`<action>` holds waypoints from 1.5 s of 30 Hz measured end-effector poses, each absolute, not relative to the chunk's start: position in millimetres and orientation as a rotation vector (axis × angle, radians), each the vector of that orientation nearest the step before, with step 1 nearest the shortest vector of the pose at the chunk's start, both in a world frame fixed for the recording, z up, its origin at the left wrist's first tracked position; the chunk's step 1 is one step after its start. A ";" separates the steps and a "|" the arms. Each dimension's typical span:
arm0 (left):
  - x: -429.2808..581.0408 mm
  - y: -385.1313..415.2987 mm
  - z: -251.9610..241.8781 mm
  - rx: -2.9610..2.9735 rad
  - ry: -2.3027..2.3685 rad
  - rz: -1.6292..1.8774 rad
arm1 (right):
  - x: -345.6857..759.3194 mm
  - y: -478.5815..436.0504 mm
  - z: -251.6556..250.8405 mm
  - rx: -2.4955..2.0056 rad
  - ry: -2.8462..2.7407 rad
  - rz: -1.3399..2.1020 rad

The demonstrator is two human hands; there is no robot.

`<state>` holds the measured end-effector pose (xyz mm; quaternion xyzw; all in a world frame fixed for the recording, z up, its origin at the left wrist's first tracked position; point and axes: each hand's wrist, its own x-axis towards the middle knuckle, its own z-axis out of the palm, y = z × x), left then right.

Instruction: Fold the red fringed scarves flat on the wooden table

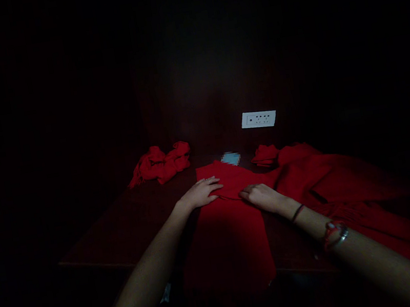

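A red scarf [234, 237] lies across the dark tabletop, and its near end hangs down over the front edge. Toward the back it is folded over on itself. My left hand [202, 193] rests on the left side of the fold with its fingers stretched out. At the right side of the fold, my right hand [260, 196] has its fingers curled closed on the scarf's edge. The cloth runs on toward a larger spread of red fabric [317, 172] at the right; whether the two are one piece I cannot tell.
A crumpled red scarf with fringe [163, 164] lies at the table's back left. A small pale blue item [231, 158], blurred out, sits behind the fold. Above it a white socket plate [259, 119] is on the dark wall. The table's front edge [94, 264] shows at left.
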<state>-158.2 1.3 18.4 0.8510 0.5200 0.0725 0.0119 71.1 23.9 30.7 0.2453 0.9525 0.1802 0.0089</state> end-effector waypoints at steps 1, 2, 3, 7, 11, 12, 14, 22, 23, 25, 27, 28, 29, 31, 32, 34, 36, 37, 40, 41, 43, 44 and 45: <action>-155.7 2.6 17.6 2.682 1.560 0.261 | 69.6 24.4 30.7 0.801 2.968 0.590; -153.9 4.1 16.5 2.686 1.525 0.278 | 69.2 24.9 30.6 0.847 2.970 0.618; -153.1 5.5 15.3 2.678 1.512 0.286 | 69.9 25.5 30.5 0.900 2.976 0.649; -156.6 8.9 10.0 2.655 1.513 0.296 | 83.4 24.6 34.6 0.999 2.958 0.713; -157.4 8.3 8.4 2.575 1.523 0.162 | 102.8 15.3 46.8 1.003 2.952 0.726; -156.2 7.6 9.0 2.533 1.541 0.126 | 106.7 12.6 48.0 1.001 2.970 0.724; -153.7 5.6 11.8 2.441 1.585 0.063 | 113.1 9.1 45.5 0.942 2.999 0.645; -152.4 6.9 30.3 2.330 1.551 0.177 | 122.2 21.8 39.1 0.942 2.963 0.258; -149.0 10.6 30.2 2.334 1.593 0.231 | 118.9 21.7 39.6 1.001 2.941 0.295; -139.8 19.3 25.9 2.331 1.728 0.295 | 111.1 19.6 36.6 1.130 2.899 0.400; -131.4 27.8 17.6 2.310 1.838 0.244 | 106.4 18.2 31.1 1.219 2.847 0.508; -128.7 31.2 12.9 2.299 1.865 0.193 | 106.9 18.7 29.4 1.254 2.812 0.556; -127.3 33.9 8.4 2.292 1.881 0.148 | 109.6 20.3 29.5 1.285 2.777 0.606; -128.2 37.3 1.5 2.305 1.894 0.114 | 121.4 25.7 36.8 1.354 2.707 0.721; -129.9 38.1 -0.8 2.318 1.898 0.114 | 129.9 28.9 43.5 1.390 2.675 0.789; -133.5 38.5 -2.8 2.320 1.920 0.119 | 149.6 34.0 59.1 1.454 2.626 0.934; -135.4 37.5 -2.5 2.297 1.959 0.122 | 168.8 35.0 71.9 1.502 2.573 1.008; -135.5 36.6 -1.8 2.280 1.975 0.120 | 176.5 33.5 76.0 1.521 2.540 0.994; -134.1 33.1 1.1 2.228 2.000 0.117 | 183.1 22.5 82.4 1.584 2.407 0.782; -133.8 31.9 2.1 2.221 1.994 0.121 | 177.8 18.0 84.0 1.604 2.352 0.671; -134.4 30.1 3.4 2.244 1.974 0.156 | 154.6 11.2 86.6 1.568 2.332 0.429; -135.4 29.6 3.7 2.273 1.967 0.187 | 137.3 10.0 86.7 1.518 2.356 0.293; -136.8 29.4 3.5 2.308 1.966 0.228 | 117.6 10.8 85.3 1.400 2.511 0.193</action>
